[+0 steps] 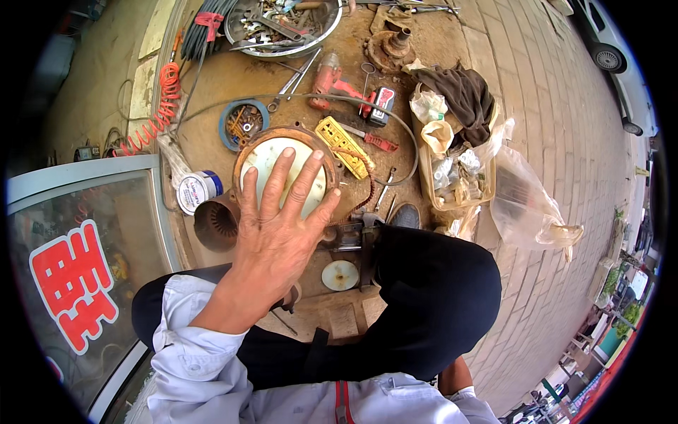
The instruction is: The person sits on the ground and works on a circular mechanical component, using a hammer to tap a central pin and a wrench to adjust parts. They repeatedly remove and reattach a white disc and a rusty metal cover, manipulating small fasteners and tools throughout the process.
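Daylight is falling evenly over an outdoor pavement (565, 141) of grey paving bricks, which is stretching away to the right of a rusty brown slab (233, 78) in the middle. A white car (621, 63) is standing at the far right edge of the pavement, well apart from the slab. To the left of the slab, a glass door (85, 268) with a pale metal frame and red lettering is standing, and beyond it a concrete floor (99, 63) is lying in shade.
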Action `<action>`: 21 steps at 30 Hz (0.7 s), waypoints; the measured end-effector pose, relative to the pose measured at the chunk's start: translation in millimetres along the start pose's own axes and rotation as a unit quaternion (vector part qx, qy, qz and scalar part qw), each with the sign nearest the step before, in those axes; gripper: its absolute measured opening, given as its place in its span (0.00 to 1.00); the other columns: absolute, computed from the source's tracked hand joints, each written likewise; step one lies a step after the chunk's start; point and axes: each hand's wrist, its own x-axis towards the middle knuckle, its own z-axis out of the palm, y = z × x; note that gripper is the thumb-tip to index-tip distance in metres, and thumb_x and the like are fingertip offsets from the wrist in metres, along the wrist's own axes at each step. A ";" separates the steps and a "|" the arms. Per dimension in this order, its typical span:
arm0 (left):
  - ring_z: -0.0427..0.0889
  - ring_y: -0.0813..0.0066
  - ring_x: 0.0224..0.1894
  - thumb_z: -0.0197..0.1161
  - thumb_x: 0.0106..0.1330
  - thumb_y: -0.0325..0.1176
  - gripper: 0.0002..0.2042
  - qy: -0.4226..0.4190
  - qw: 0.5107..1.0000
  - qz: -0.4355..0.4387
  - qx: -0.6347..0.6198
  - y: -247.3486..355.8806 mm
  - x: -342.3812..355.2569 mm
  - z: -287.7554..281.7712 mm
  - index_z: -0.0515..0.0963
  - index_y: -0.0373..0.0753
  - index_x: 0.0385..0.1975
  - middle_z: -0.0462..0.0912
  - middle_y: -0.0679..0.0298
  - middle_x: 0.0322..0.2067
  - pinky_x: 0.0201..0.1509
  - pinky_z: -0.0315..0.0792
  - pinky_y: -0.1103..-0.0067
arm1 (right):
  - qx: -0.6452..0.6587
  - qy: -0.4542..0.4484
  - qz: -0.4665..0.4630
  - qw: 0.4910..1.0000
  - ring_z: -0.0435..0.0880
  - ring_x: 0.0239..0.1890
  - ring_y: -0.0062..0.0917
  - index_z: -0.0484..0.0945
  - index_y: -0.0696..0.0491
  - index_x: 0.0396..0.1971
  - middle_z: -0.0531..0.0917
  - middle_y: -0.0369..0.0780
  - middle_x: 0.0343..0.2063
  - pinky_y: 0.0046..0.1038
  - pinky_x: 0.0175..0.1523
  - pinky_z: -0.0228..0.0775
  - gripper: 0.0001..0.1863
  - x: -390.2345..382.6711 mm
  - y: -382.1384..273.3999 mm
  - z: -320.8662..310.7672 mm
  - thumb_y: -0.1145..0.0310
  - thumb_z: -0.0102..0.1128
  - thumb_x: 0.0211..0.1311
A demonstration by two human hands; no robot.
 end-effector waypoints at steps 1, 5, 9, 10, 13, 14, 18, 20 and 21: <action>0.55 0.52 0.79 0.68 0.60 0.36 0.20 -0.001 1.000 0.004 0.009 1.7 -0.9 1.3 0.85 0.51 0.54 0.62 0.61 0.76 0.79 0.45 0.45 | 0.006 -0.001 -0.001 1.000 0.81 0.31 0.28 0.76 0.61 0.38 0.83 0.44 0.28 0.36 0.39 0.75 0.19 -1.1 1.3 1.6 0.66 0.73 0.52; 0.54 0.52 0.79 0.68 0.60 0.35 0.19 0.003 0.998 0.016 0.054 5.6 -7.9 3.8 0.85 0.49 0.54 0.62 0.59 0.76 0.78 0.45 0.44 | 0.020 0.000 -0.020 1.000 0.81 0.30 0.27 0.76 0.61 0.38 0.83 0.44 0.27 0.35 0.38 0.75 0.19 -1.5 1.5 2.5 0.66 0.72 0.52; 0.51 0.46 0.79 0.77 0.55 0.34 0.23 0.005 1.000 0.013 0.008 12.4 -11.8 -10.7 0.85 0.46 0.53 0.61 0.54 0.75 0.79 0.46 0.45 | 0.026 0.007 -0.073 0.997 0.82 0.30 0.26 0.77 0.61 0.37 0.83 0.44 0.26 0.35 0.37 0.76 0.18 0.0 -12.2 -4.4 0.67 0.72 0.52; 0.54 0.43 0.78 0.77 0.54 0.33 0.22 0.024 0.999 0.015 -0.018 14.3 -11.6 -20.9 0.85 0.43 0.52 0.63 0.51 0.74 0.78 0.51 0.47 | 0.024 0.012 -0.099 0.995 0.82 0.29 0.26 0.77 0.62 0.37 0.83 0.44 0.26 0.35 0.37 0.76 0.18 0.9 -18.9 -7.6 0.67 0.72 0.52; 0.59 0.39 0.76 0.76 0.54 0.30 0.21 0.125 0.991 0.003 -0.042 -2.0 -21.7 -42.7 0.85 0.41 0.50 0.66 0.48 0.72 0.77 0.56 0.51 | -0.007 0.034 -0.212 0.977 0.82 0.28 0.26 0.77 0.61 0.37 0.83 0.44 0.25 0.34 0.37 0.76 0.17 -22.0 -93.7 -61.1 0.69 0.72 0.51; 0.66 0.40 0.73 0.74 0.58 0.29 0.18 0.171 0.984 -0.005 -0.049 -4.5 -20.7 -55.3 0.85 0.39 0.50 0.69 0.46 0.70 0.76 0.60 0.56 | -0.015 0.049 -0.249 0.967 0.81 0.28 0.26 0.77 0.60 0.38 0.83 0.44 0.25 0.33 0.37 0.76 0.17 -38.3 -125.3 -89.5 0.71 0.71 0.49; 0.79 0.50 0.63 0.72 0.62 0.28 0.17 0.250 0.952 -0.061 -0.166 -16.7 -25.2 -80.6 0.83 0.32 0.50 0.78 0.47 0.62 0.69 0.70 0.62 | 0.052 0.106 -0.346 0.931 0.82 0.27 0.21 0.74 0.63 0.44 0.81 0.40 0.27 0.26 0.32 0.76 0.18 -48.0 -187.7 -176.6 0.80 0.66 0.52; 0.81 0.54 0.62 0.72 0.63 0.29 0.17 0.247 0.921 -0.072 -0.291 -18.5 -28.7 -81.8 0.83 0.32 0.51 0.79 0.48 0.62 0.66 0.73 0.64 | 0.014 0.187 -0.428 0.884 0.82 0.34 0.26 0.75 0.61 0.47 0.83 0.42 0.31 0.29 0.42 0.75 0.21 -87.8 -252.5 -209.9 0.76 0.68 0.52; 0.82 0.55 0.61 0.72 0.63 0.29 0.18 0.243 0.899 -0.073 -0.356 -17.5 -29.4 -83.0 0.83 0.32 0.52 0.79 0.48 0.61 0.65 0.74 0.65 | 0.012 0.215 -0.506 0.835 0.82 0.33 0.26 0.75 0.62 0.48 0.83 0.42 0.31 0.29 0.42 0.76 0.20 -88.4 -264.9 -227.2 0.78 0.66 0.53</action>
